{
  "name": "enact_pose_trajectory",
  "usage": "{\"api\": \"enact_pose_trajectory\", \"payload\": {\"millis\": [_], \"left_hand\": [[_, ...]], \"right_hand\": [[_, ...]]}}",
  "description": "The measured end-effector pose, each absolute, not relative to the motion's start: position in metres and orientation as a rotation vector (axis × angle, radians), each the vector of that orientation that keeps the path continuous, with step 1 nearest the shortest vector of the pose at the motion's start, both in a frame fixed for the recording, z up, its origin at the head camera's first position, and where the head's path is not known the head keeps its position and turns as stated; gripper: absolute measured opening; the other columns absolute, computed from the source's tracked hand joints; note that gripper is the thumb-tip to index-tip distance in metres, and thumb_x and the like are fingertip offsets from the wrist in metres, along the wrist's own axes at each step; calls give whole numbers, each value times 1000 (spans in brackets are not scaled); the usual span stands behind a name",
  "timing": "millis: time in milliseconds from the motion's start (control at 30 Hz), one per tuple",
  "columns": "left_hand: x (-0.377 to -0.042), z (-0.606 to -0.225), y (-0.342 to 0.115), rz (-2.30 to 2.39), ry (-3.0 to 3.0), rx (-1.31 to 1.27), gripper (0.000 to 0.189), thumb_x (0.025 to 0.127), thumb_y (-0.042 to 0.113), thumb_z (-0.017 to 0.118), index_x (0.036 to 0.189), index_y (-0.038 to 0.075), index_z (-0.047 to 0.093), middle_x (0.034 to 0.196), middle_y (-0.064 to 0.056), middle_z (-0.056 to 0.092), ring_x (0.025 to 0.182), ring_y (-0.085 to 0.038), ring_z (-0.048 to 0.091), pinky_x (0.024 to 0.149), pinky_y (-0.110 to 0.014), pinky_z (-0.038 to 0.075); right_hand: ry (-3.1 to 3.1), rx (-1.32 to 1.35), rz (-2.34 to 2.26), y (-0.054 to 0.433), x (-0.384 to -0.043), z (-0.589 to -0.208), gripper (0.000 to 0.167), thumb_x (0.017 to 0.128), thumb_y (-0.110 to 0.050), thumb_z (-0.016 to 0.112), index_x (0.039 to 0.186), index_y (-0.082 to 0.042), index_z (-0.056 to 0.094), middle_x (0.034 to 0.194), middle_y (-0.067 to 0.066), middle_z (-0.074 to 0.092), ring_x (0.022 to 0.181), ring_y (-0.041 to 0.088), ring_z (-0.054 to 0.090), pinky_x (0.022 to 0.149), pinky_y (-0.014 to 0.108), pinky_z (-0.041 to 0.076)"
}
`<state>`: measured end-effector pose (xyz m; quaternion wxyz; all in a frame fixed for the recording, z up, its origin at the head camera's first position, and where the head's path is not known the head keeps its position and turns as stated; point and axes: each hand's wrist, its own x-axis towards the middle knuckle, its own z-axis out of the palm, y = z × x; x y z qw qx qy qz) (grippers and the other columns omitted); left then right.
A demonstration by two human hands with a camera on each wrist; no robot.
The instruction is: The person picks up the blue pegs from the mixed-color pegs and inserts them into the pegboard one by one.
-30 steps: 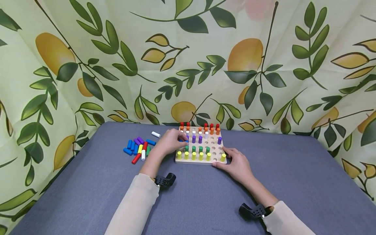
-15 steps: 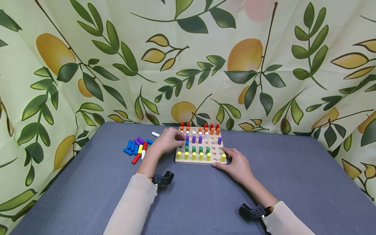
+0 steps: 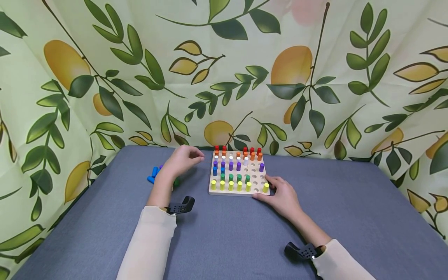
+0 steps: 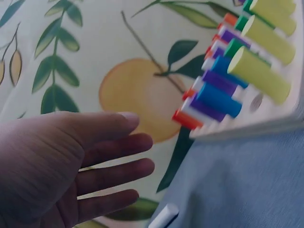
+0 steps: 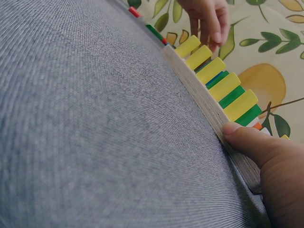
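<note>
A wooden pegboard point(image 3: 238, 194) lies on the grey cloth, with rows of red, orange, white, purple, blue, green and yellow pegs standing in its holes. My right hand point(image 3: 281, 194) grips its near right corner, thumb at the front edge and fingers along the right side; the right wrist view shows the thumb point(image 5: 244, 137) pressed on that edge. To the left of the board hovers my left hand point(image 3: 183, 160), holding nothing, its fingers loosely bent. Two blue pegs point(image 3: 215, 171) stand upright at the board's left side. Below the left fingers a white peg point(image 4: 164, 216) lies on the cloth.
Loose pegs lie left of the board, mostly hidden by my left forearm; a few blue ones point(image 3: 154, 172) and a green one point(image 3: 176, 181) show. A leaf-patterned curtain point(image 3: 224, 77) hangs behind the table's far edge. Several board holes point(image 3: 254, 177) toward the right have no peg.
My left hand has let go of a blue peg at the board's left side and moved away to the left, over the loose pegs. The right hand and board have stayed in place.
</note>
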<state>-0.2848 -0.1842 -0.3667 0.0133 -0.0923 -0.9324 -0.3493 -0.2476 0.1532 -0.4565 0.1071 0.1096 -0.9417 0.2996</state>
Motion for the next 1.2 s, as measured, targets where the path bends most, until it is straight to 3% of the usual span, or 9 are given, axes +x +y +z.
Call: {"api": "enact_pose_trajectory", "payload": {"millis": [600, 900, 1200], "left_hand": [[-283, -381, -232, -1093, -2873, -167, 22, 94, 9, 67, 114, 0, 73, 114, -18, 74, 105, -31, 68, 95, -47, 56], [-283, -391, -239, -1101, -2931, -114, 21, 91, 6, 70, 112, 2, 74, 112, -17, 74, 99, -27, 68, 91, -43, 55], [-287, -395, -239, -1081, -2984, -135, 27, 86, 1, 73, 113, 3, 74, 113, -17, 74, 95, -26, 66, 82, -34, 53]], "right_hand": [[-2779, 314, 881, 153, -248, -455, 85, 76, -52, 85, 141, -4, 58, 112, 10, 67, 93, 22, 56, 79, 35, 41], [-2773, 320, 886, 153, -248, -456, 85, 75, -51, 85, 141, -4, 59, 111, 10, 67, 92, 21, 56, 78, 34, 41], [-2774, 315, 873, 152, -246, -453, 84, 75, -50, 84, 140, -3, 59, 115, 12, 68, 95, 24, 59, 83, 44, 47]]}}
